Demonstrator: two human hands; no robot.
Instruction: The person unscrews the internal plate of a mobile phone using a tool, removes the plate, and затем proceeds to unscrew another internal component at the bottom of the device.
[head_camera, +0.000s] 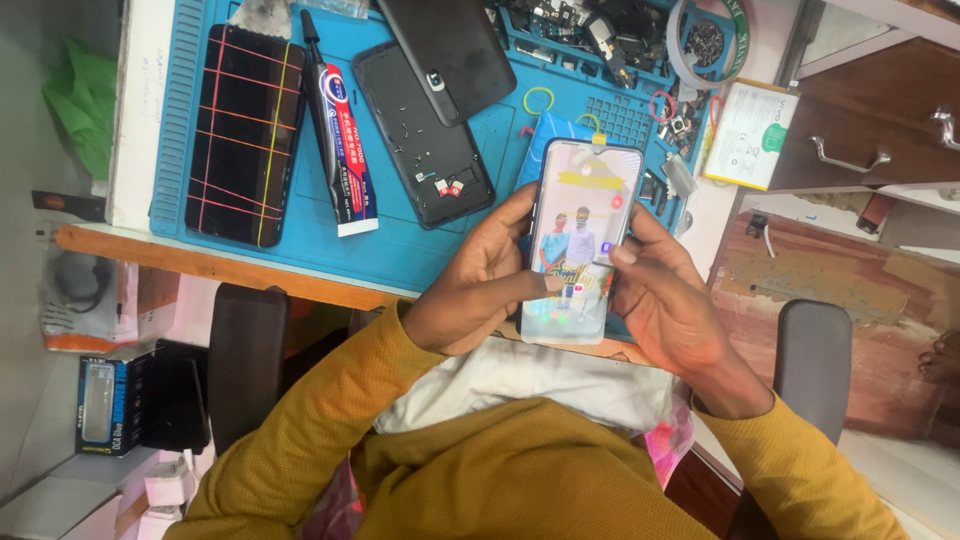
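Blue work mat (420, 250): it covers most of your bench, and everything below lies on it or is held just over its near edge.
Progress: your lit phone (578, 240) looks assembled, and its screen works and shows a picture, so I judge the repair of this one is nearly done. What seems left is only the test of the touch and the buttons.
Phone with the lines (245, 135): it lies flat at the left of the mat, the dark screen crossed by red and yellow lines; it looks not yet repaired.
Opened phone body (425, 135): it lies in the middle of the mat, with small screws on it, and a dark back cover (445, 50) partly on top of it.
Glue tube (340, 150): it lies between these two phones, not touched.
Left hand (475, 275): your fingers curl around the left edge of the lit phone, and the thumb presses the lower screen.
Right hand (675, 300): it grips the right edge, fingers bent, thumb at the side.
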